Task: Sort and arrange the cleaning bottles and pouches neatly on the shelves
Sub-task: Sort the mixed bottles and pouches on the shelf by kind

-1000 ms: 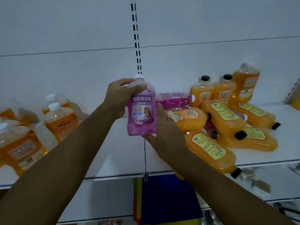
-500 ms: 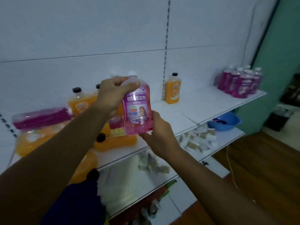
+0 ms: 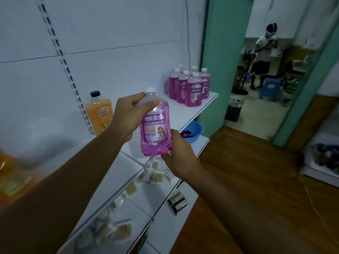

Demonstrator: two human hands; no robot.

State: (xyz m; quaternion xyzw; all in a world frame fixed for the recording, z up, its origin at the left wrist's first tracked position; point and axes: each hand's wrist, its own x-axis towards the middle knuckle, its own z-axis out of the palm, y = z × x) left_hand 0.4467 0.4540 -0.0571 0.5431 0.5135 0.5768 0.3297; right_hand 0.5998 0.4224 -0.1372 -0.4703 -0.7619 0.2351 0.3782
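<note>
White metal shelving (image 3: 205,102) carries a cluster of upright pink bottles (image 3: 190,87) at its far end. One pink plastic bottle with a white cap (image 3: 156,129) is gripped at the shoulder by the left hand (image 3: 128,116) and cupped underneath by the right hand (image 3: 178,154). If it is set down carelessly beside that cluster, neighbours could be toppled off the edge.

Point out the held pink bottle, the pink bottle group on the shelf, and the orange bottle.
Held pink bottle (image 3: 156,133): head view, front label.
Pink bottle group (image 3: 194,92): head view, front bottle's body.
Orange bottle (image 3: 99,114): head view, its body.

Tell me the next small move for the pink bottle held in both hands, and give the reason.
Probably carry the pink bottle right, toward the group of pink bottles standing at the far end of the upper shelf, and set it upright beside them. The left hand grips its neck, the right hand holds its base, and the matching bottles stand there.
</note>
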